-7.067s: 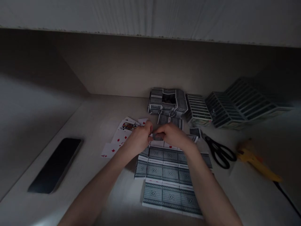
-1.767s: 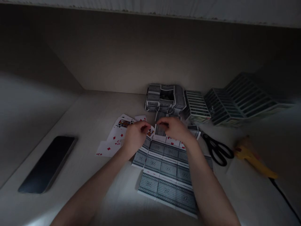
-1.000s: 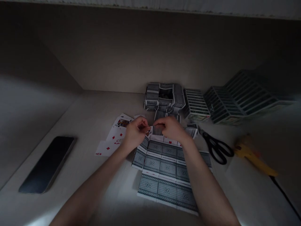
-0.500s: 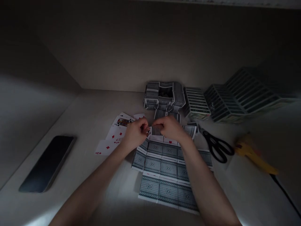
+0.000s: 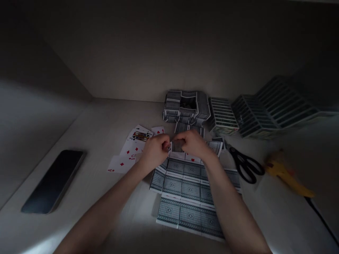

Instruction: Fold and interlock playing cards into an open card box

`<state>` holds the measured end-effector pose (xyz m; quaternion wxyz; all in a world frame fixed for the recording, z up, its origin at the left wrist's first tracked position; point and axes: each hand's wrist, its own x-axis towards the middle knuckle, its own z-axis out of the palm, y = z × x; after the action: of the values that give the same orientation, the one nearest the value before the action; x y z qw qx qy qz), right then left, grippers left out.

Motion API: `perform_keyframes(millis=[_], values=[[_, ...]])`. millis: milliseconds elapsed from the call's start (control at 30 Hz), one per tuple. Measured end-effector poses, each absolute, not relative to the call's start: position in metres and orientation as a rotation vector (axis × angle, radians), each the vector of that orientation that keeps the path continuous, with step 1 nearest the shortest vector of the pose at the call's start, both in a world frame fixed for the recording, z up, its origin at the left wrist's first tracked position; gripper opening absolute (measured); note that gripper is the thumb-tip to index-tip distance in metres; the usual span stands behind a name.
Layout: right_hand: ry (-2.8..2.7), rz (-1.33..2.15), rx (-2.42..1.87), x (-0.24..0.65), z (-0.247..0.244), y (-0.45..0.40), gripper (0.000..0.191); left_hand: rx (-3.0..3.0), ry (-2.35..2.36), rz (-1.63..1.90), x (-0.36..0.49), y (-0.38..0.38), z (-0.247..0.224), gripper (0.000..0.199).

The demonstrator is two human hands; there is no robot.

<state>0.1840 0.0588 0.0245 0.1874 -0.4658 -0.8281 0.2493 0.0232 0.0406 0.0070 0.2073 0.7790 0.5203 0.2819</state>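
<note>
A panel of joined playing cards (image 5: 172,185) lies backs up in front of me, with a flap standing along its far edge. My left hand (image 5: 156,150) is closed at the flap's left end, its fingertips pinching a playing card (image 5: 169,146) that shows a bit of printed face. Just to the right, my right hand (image 5: 194,144) is bent over the same flap with thumb and forefinger curled together at its top edge. My fingers partly hide the contact there. Several loose playing cards (image 5: 136,150) lie face up left of my left hand.
A box built of cards (image 5: 173,106) stands against the back wall, with slatted card structures (image 5: 225,113) to its right. Black scissors (image 5: 246,165) and a yellow glue gun (image 5: 288,178) with a cord lie at right. A phone (image 5: 54,181) lies at left.
Both hands stay at the flap, with only slight finger movement. The view has shifted slightly.
</note>
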Motion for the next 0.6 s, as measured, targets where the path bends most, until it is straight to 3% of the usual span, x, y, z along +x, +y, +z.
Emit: perform_keyframes(millis=[133, 600], values=[[-2.294, 0.704, -1.323, 0.185, 0.021, 0.060, 0.037, 1.970, 1.452, 0.868, 0.022, 0.043, 0.002, 0.005], [-2.251, 0.634, -1.417, 0.191, 0.012, 0.066, 0.030, 2.131, 1.583, 0.630, 0.023, 0.031, 0.010, 0.019]])
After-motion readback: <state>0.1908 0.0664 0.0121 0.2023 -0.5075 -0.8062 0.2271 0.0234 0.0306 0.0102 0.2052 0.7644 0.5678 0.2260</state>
